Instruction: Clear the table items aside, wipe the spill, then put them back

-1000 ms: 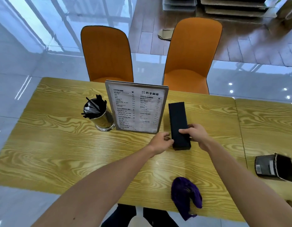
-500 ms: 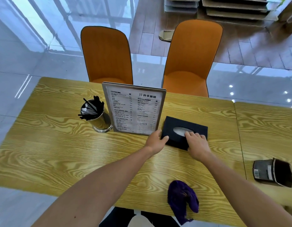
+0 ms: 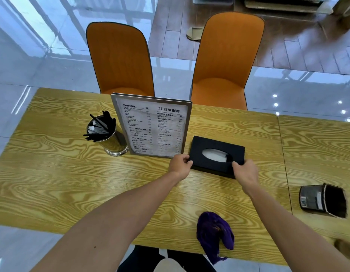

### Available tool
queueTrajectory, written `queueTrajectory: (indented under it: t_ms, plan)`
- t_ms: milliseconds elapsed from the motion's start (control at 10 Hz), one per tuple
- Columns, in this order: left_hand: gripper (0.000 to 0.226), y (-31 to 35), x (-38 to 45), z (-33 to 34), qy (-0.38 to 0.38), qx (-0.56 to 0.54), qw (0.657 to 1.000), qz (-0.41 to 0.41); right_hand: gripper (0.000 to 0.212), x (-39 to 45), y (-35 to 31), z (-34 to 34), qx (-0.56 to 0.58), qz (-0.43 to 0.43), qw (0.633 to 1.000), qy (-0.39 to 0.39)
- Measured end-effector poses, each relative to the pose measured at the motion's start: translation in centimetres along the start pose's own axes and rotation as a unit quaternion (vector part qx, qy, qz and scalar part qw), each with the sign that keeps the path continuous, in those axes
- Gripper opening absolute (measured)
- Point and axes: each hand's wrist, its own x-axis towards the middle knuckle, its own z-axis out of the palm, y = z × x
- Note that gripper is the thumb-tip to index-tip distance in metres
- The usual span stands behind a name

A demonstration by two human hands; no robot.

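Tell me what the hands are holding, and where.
Both hold the black tissue box: left hand at its near-left corner, right hand at its near-right edge.

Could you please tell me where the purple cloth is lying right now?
In the head view, the purple cloth lies crumpled at the table's near edge, right of centre, between the person's forearms and nearer the camera than the black tissue box.
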Motion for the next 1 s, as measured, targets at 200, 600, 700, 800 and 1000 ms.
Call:
queueTrajectory:
  t_ms: [200,600,700,800,1000]
  plan:
    - [0.037,-0.9,0.0,-0.9,0.057,0.001,0.998,-0.005,0.027,0.7,-1.4,1.3,-0.016,-0.032,0.999,-0.03]
    - [0.037,-1.5,0.1,-1.3,0.058,0.01,0.998,0.003,0.035,0.6,-1.1,1.6,-0.053,-0.084,0.995,-0.021]
    - [0.038,-1.5,-0.1,-1.5,0.048,0.017,0.999,0.012,0.036,0.9,-0.8,1.7,-0.055,-0.086,0.995,-0.02]
    - [0.041,-1.6,-0.8,-2.1,0.031,0.029,0.999,0.02,0.041,0.2,-0.9,1.7,-0.061,-0.08,0.995,-0.024]
    - [0.047,-2.8,-2.6,-5.7,0.003,0.161,0.984,0.07,0.062,-4.8,-2.3,3.2,-0.21,-0.236,0.945,0.088]
